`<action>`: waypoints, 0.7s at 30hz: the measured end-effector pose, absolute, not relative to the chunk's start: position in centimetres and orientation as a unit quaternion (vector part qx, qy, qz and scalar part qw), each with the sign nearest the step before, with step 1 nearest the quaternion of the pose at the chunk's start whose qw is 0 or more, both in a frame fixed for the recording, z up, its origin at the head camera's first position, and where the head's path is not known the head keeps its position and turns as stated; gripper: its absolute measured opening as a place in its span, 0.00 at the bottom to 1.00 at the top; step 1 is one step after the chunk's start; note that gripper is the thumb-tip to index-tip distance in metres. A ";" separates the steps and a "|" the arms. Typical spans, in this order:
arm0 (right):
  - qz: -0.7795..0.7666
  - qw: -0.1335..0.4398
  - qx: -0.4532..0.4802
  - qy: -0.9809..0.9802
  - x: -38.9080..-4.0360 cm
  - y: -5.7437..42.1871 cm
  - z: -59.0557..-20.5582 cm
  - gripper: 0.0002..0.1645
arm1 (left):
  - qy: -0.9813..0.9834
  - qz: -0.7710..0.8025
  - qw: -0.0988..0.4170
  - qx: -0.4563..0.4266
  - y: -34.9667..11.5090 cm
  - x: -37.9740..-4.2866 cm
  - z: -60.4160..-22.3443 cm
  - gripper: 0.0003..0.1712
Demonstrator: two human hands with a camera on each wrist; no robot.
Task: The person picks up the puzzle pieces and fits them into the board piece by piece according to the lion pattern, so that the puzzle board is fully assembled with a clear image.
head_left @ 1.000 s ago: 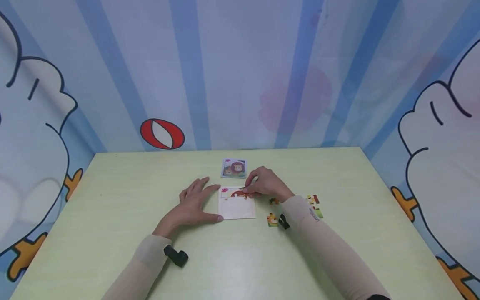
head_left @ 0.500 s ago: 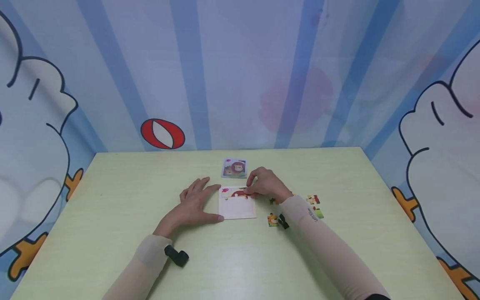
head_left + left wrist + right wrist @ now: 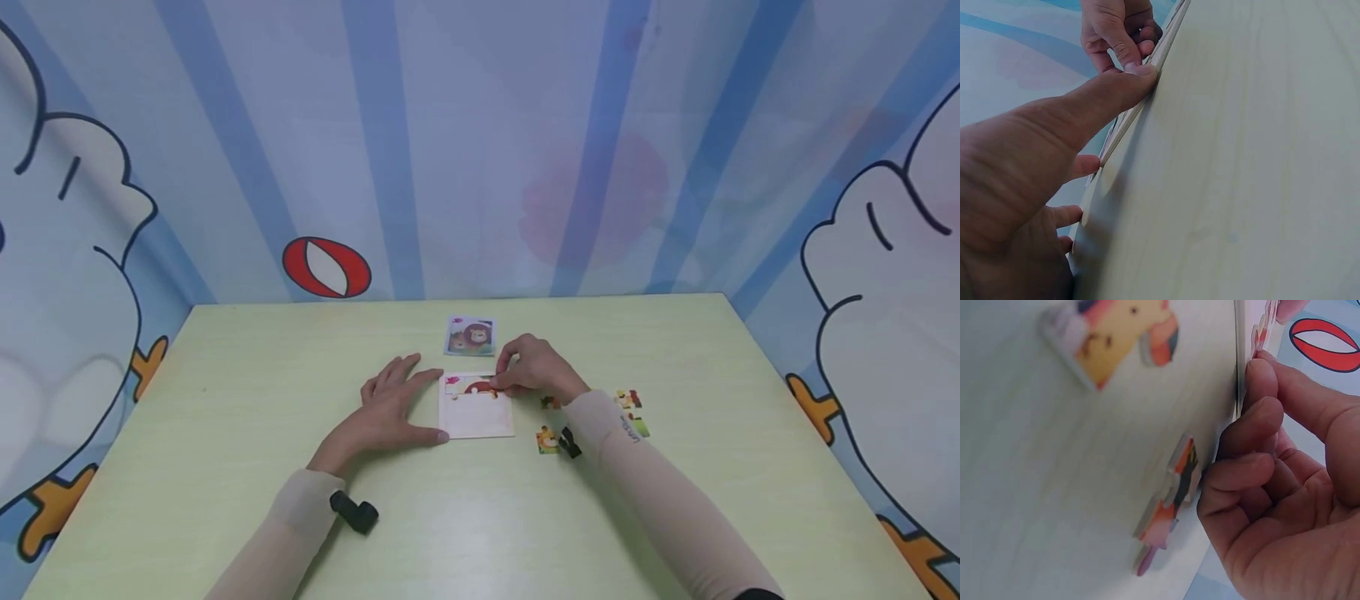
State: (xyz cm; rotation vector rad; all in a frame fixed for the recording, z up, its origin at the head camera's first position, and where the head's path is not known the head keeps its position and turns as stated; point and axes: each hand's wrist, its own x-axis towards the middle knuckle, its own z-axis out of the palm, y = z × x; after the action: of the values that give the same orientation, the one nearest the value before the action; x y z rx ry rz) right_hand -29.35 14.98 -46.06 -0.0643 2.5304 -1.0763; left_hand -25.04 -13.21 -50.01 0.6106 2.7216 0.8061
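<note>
A shallow white puzzle board (image 3: 476,421) lies flat on the table, with a strip of picture pieces (image 3: 459,386) along its far side. My left hand (image 3: 378,417) rests beside it, fingers spread, index fingertip and thumb touching its left edge. In the left wrist view, that thumb (image 3: 1116,90) lies against the board's rim. At the board's far right corner, my right hand (image 3: 538,367) pinches a puzzle piece between thumb and index finger. The fingers mostly hide this piece. In the right wrist view, the other fingers (image 3: 1241,472) are curled in beside the board.
Behind the board lies a picture card (image 3: 469,337) showing a lion. Several loose puzzle pieces lie to the right, including a yellow one (image 3: 547,440) and a green one (image 3: 639,426), partly beside the right sleeve (image 3: 622,450). A striped backdrop (image 3: 480,167) stands behind the table.
The right hand shifts very slightly to the right at the board's far corner. The left hand stays at the board's left edge.
</note>
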 end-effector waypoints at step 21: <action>-0.377 0.181 -0.030 0.908 -27.6 21.6 -44.5 0.14 | 0.929 0.279 0.117 0.211 -13.3 -24.9 -49.9 0.57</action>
State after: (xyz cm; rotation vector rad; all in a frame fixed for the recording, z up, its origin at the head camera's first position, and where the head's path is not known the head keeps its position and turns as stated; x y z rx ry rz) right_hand -27.58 21.55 -44.53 -0.0853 2.5630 -1.0648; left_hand -24.94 -13.27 -49.91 0.6180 2.7202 0.8176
